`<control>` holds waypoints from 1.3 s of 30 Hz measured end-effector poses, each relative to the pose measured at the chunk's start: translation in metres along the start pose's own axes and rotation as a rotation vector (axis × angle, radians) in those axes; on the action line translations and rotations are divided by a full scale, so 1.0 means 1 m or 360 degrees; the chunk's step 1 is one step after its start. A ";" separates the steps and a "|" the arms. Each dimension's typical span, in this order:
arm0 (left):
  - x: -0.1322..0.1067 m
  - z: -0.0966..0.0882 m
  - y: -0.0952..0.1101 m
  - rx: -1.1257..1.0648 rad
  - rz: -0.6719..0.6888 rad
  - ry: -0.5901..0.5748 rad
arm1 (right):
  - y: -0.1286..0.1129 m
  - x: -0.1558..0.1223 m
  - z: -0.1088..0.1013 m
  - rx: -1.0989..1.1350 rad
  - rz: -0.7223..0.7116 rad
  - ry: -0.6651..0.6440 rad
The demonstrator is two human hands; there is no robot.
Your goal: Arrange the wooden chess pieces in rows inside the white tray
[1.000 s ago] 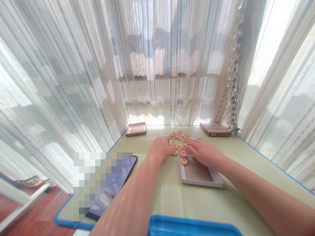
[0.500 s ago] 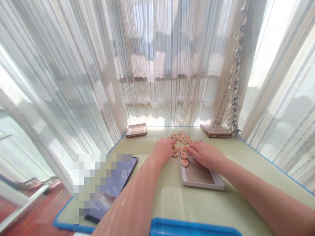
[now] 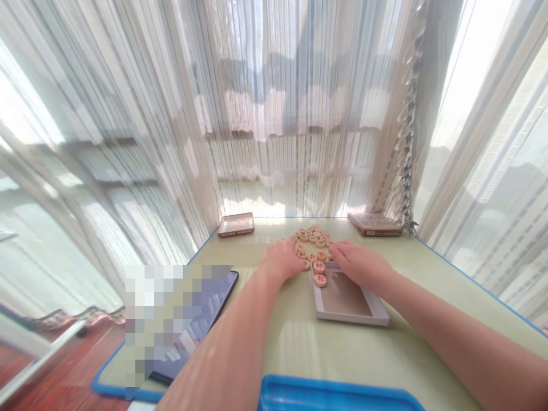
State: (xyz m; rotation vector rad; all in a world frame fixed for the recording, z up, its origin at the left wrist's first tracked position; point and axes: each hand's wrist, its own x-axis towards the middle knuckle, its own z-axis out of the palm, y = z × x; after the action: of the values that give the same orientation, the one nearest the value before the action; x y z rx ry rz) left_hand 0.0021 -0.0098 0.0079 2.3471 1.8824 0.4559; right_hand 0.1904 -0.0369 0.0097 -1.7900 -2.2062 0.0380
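Round wooden xiangqi pieces [image 3: 313, 238] with red and dark characters lie bunched on the pale green table. My left hand [image 3: 282, 257] is on the left side of the group, fingers curled down at a xiangqi piece [image 3: 305, 265]; its grip is partly hidden. From the right, my right hand [image 3: 362, 262] reaches over the far edge of a shallow white box [image 3: 353, 315]. Its fingers stretch loosely toward the pieces, with nothing visible in them. Two red-marked pieces [image 3: 319, 280] rest at the box's left edge, one behind the other.
A tablet [image 3: 201, 331], partly pixelated, lies beside my left forearm. At the back stand a small open box [image 3: 236, 225] on the left and a flat brown box [image 3: 374, 224] on the right. A blue tray [image 3: 334, 394] sits at the near edge. Curtains [image 3: 274, 114] hang behind.
My left hand has come slightly nearer me, its fingers now at a front-left piece. My right fingers have drawn together a little, and a dark-marked piece shows beneath them.
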 end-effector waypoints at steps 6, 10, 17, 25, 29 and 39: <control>0.002 0.003 -0.004 -0.0074 0.0056 -0.0046 | 0.000 0.000 -0.002 -0.0008 -0.0057 0.0094; 0.002 0.002 -0.004 -0.0129 0.0001 -0.0062 | 0.001 0.000 -0.003 0.0005 -0.0063 0.0094; 0.002 0.001 -0.003 -0.0153 -0.0104 -0.0071 | 0.001 0.001 -0.001 0.0033 -0.0068 0.0108; 0.006 0.002 -0.004 -0.0173 -0.0057 0.0131 | 0.001 0.002 -0.004 0.0204 -0.0075 0.0229; 0.004 0.003 -0.004 -0.0075 -0.0073 -0.0029 | 0.001 0.001 -0.004 0.0281 -0.0018 0.0319; 0.003 -0.004 -0.004 -0.0111 -0.0191 -0.0323 | 0.003 -0.001 -0.010 0.0369 0.0090 0.0565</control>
State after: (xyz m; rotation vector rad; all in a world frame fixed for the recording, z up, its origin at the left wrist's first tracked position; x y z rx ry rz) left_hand -0.0022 -0.0069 0.0114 2.1323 1.8678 0.2559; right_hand 0.1957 -0.0393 0.0183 -1.5919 -1.8233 -0.0110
